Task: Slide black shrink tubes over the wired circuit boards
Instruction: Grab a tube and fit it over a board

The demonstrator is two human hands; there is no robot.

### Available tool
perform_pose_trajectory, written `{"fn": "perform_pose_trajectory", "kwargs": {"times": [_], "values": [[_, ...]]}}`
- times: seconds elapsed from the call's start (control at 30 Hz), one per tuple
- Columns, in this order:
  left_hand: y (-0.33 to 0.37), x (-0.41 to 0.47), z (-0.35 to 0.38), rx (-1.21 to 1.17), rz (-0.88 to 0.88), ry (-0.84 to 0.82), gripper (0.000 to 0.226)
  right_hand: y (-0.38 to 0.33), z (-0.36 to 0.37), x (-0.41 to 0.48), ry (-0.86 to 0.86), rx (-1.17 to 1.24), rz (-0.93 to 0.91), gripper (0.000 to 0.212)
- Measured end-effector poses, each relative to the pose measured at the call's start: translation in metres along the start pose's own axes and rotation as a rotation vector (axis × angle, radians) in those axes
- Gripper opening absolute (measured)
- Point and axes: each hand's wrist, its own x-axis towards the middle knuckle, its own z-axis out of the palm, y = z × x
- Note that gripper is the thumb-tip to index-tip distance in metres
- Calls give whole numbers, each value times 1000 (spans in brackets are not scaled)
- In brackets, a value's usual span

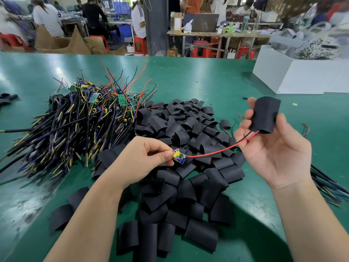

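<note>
On the green tabletop (188,76), in the head view, a loose pile of black tubes (188,129) fills the middle and runs down to the near edge; just left of it, touching its rim, lies a heap of wired boards (75,121), dark cables fanned toward the left and red and black leads sticking up at the back; a white box (302,78) stands at the far right, and a cable bundle (328,188) lies along the right edge, beside the right forearm; people sit at blurred benches with red stools (140,45) beyond the far edge.

Above the pile, the left hand (143,159) pinches a small circuit board (179,157) between thumb and fingertips; the board carries a yellow block and a blue part; its red and black wires (217,152) arc rightward into the lower mouth of a shrink tube (265,114), which the right hand (273,148) grips, palm up, fingers on one side and thumb on the other; the board itself lies well outside the tube.

Bare green shows behind the pile toward the far edge, between the pile and the white box, and at the near left corner.
</note>
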Motion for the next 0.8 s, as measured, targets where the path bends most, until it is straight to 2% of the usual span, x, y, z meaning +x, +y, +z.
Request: {"fn": "perform_pose_trajectory", "kwargs": {"times": [0.13, 0.37, 0.5, 0.63, 0.8], "values": [[-2, 1, -1, -34, 9, 7, 18, 0, -1, 0, 2, 28, 25, 43], [-1, 2, 1, -40, 14, 62, 23, 6, 0, 1, -10, 21, 19, 41], [-3, 3, 5, -47, 43, 192, 22, 14, 2, 2, 45, -213, -57, 25], [-3, 5, 15, -107, 76, 215, 21, 37, 4, 2, 94, -408, -69, 39], [-6, 6, 23, -157, 37, 194, 18, 54, 7, 1, 58, -502, -31, 36]]}}
